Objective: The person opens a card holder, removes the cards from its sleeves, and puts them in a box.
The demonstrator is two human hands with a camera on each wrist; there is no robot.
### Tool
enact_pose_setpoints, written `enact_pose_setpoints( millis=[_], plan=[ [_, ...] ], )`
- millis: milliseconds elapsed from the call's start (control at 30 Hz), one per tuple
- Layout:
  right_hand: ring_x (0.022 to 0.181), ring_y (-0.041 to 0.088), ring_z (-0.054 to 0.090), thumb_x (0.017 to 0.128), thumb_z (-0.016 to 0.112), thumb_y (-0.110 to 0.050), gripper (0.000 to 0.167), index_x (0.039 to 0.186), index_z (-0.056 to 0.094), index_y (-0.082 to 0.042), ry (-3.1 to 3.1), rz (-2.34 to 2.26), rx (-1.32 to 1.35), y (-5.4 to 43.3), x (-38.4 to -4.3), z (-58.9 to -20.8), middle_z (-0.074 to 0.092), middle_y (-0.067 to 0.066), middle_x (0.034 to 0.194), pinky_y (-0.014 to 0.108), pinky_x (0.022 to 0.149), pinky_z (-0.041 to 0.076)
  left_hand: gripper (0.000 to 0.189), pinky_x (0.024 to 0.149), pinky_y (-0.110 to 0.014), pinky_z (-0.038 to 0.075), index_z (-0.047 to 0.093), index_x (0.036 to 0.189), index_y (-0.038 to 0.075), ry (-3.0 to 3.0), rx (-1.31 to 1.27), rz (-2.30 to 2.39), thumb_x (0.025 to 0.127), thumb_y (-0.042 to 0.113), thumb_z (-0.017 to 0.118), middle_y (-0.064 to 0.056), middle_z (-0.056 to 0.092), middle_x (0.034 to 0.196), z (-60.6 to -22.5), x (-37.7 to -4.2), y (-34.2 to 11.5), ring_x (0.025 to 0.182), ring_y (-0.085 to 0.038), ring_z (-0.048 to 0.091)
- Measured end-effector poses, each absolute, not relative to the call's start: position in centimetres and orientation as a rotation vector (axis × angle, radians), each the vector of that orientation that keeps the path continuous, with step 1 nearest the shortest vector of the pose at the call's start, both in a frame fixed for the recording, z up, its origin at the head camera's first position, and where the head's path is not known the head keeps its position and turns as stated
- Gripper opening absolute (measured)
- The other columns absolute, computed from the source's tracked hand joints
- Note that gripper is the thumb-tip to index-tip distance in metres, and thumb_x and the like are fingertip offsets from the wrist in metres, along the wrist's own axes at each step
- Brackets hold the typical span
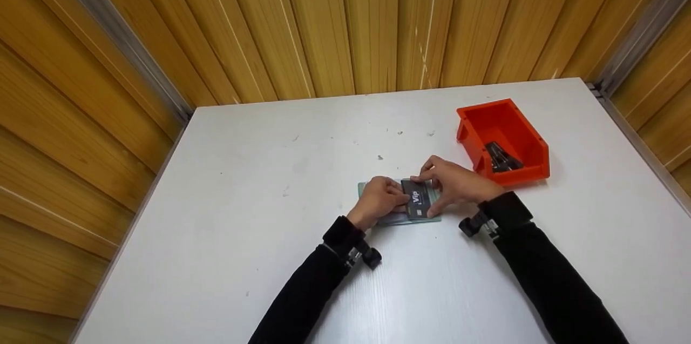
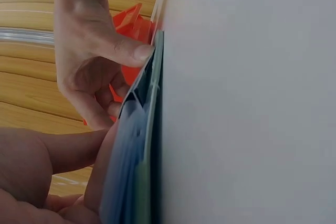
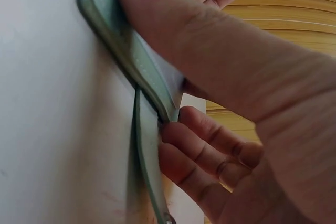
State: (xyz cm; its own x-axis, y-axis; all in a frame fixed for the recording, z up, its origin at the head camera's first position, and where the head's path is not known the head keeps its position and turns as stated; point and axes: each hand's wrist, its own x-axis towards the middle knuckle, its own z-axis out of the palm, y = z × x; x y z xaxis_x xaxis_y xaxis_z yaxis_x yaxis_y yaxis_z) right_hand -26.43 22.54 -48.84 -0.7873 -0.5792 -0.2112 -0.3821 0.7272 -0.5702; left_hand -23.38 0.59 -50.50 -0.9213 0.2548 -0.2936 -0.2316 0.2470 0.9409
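Note:
A pale green card holder [image 1: 360,188] lies unfolded on the white table, with a black card marked "Vip" [image 1: 417,198] over its right half. My right hand [image 1: 456,182] spans that card, thumb at its near edge and fingertips at the far edge. In the right wrist view, the thumb presses by the holder's stitched green rim [image 3: 142,66], and a narrow green strap [image 3: 148,150] sticks out below. My left hand [image 1: 375,201] pinches the holder's clear plastic sleeves [image 2: 123,166] beside the card's left edge. How far the card sits inside a sleeve is hidden.
An orange-red open bin [image 1: 532,171] stands behind my right hand, with several dark items [image 1: 502,157] inside. Yellow wood-patterned panels [image 1: 324,25] rise behind the white table [image 1: 243,182].

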Motion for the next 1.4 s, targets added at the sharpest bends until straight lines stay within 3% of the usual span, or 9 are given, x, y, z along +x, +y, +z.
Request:
enact_pose_setpoints(
  millis=[433,767,1200,1400],
  plan=[
    [0.101,0.022,0.051,0.07,0.097,-0.029,0.089,0.149,0.057,-0.017,2.537,-0.745,-0.705,22.7,-26.4,-48.8,0.048,0.006,0.128,0.028,0.082,0.045,0.017,0.069,-0.027,0.063,0.066,0.104,-0.009,2.061,0.034,1.729,0.088,-0.009,0.073,-0.006,0.07,0.08,-50.0,-24.0,-1.2,0.072,-0.014,0.073],
    [0.106,0.024,0.052,0.071,0.097,-0.029,0.089,0.149,0.056,-0.016,2.521,-0.762,-0.688,22.7,-26.4,-48.8,0.047,0.006,0.129,0.032,0.087,0.047,0.011,0.067,-0.026,0.062,0.068,0.093,-0.006,2.023,0.038,1.663,0.085,-0.014,0.071,-0.017,0.075,0.089,-49.1,-24.7,-4.0,0.07,-0.014,0.071],
    [0.106,0.022,0.051,0.071,0.097,-0.03,0.089,0.15,0.056,-0.019,2.534,-0.725,-0.682,22.6,-26.4,-48.9,0.048,0.005,0.129,0.032,0.089,0.049,0.016,0.065,-0.027,0.062,0.066,0.099,-0.009,2.144,0.086,1.509,0.085,-0.012,0.072,-0.005,0.065,0.078,-48.1,-24.9,-5.1,0.067,-0.014,0.066],
    [0.105,0.023,0.051,0.071,0.097,-0.029,0.088,0.149,0.057,-0.018,2.532,-0.733,-0.692,22.6,-26.3,-48.7,0.047,0.005,0.129,0.031,0.087,0.047,0.018,0.071,-0.028,0.062,0.065,0.103,-0.006,2.101,0.05,1.604,0.087,-0.01,0.072,-0.005,0.067,0.082,-46.2,-25.2,-5.8,0.072,-0.014,0.067]
  ],
)
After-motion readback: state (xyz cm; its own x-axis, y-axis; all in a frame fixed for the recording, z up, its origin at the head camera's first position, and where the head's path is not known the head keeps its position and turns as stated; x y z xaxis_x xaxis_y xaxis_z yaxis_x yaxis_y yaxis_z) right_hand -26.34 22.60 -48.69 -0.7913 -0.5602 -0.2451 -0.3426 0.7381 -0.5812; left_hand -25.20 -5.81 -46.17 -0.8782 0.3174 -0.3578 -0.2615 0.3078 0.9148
